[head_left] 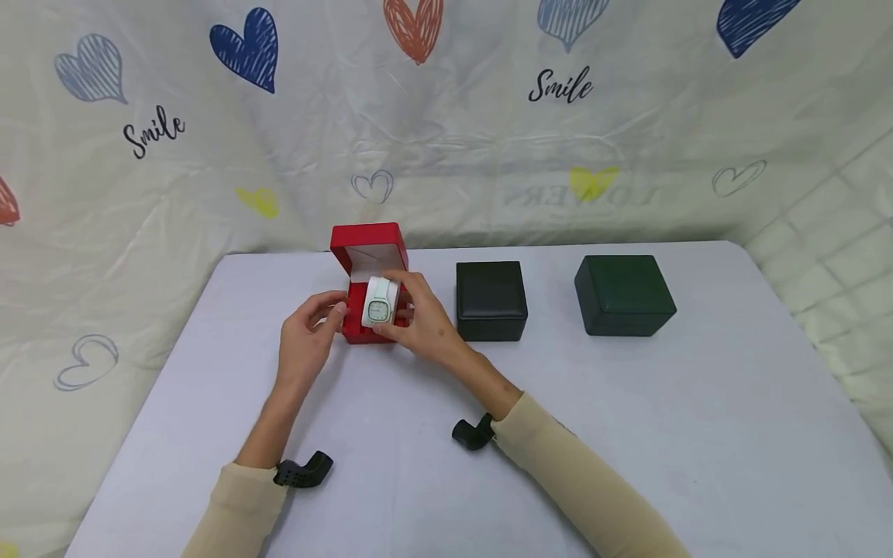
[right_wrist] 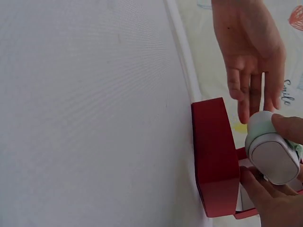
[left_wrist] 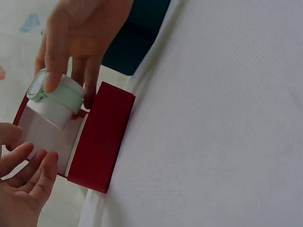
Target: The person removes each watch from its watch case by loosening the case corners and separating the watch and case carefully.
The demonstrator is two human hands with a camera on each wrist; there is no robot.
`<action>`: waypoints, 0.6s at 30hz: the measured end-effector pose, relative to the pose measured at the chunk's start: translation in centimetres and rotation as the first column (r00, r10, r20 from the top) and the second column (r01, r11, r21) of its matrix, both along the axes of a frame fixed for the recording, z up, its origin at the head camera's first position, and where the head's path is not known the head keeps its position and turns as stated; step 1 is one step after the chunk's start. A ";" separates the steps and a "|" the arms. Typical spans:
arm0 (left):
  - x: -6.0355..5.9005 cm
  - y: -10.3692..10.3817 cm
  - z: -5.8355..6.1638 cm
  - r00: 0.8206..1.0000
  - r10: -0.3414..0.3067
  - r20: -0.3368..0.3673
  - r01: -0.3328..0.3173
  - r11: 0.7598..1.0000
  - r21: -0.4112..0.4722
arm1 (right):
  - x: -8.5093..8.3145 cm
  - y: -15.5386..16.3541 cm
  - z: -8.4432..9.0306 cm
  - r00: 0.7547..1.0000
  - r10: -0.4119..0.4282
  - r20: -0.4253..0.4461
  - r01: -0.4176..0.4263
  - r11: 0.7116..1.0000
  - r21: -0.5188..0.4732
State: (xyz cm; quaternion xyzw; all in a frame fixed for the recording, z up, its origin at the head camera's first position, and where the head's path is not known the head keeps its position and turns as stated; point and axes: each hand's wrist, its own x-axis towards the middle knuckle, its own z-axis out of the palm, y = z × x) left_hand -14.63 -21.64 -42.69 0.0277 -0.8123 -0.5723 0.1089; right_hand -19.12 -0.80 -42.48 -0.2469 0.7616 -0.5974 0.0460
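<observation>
Red box (head_left: 357,335): stands open on the desk (head_left: 558,434), ahead of and between the two hands, its lid (head_left: 366,234) raised on the side farthest from them.
Watch (head_left: 379,310): pale and square-faced, strapped round a white cushion (left_wrist: 49,113), held by the right hand over the base of the red box.
Right hand (head_left: 422,322): grips the watch and its cushion, thumb at the near end, fingers at the far end.
Left hand (head_left: 307,333): carries nothing, fingers loosely bent beside the red box's left wall; contact cannot be made out.
Black box (head_left: 491,291): closed, just right of the right hand, untouched.
Green box (head_left: 624,287): closed, farther right of that hand, also untouched.
Work at the red box: judged midway, with the lid up, the watch on its cushion and in hand. Seating or setting down the watch appears to remain, and the lid is yet to be shut. Whether the watch is going in or coming out cannot be told.
</observation>
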 end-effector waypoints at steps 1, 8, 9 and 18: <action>0.1 0.1 0.2 1.000 -0.018 0.010 0.018 1.000 0.003 | 0.1 0.0 0.1 1.000 0.000 -0.002 0.000 1.000 0.000; 0.4 0.6 0.7 0.991 -0.117 0.057 0.117 0.993 0.005 | 0.6 0.3 0.3 0.998 0.007 -0.069 -0.006 1.000 0.006; 0.5 0.6 0.7 0.990 -0.128 0.057 0.128 0.992 0.008 | 0.7 0.3 0.3 0.996 0.007 -0.085 -0.006 1.000 0.014; 0.4 0.6 0.7 0.972 -0.227 0.064 0.221 0.971 0.087 | 1.1 0.7 0.5 0.993 0.012 -0.117 -0.010 1.000 0.018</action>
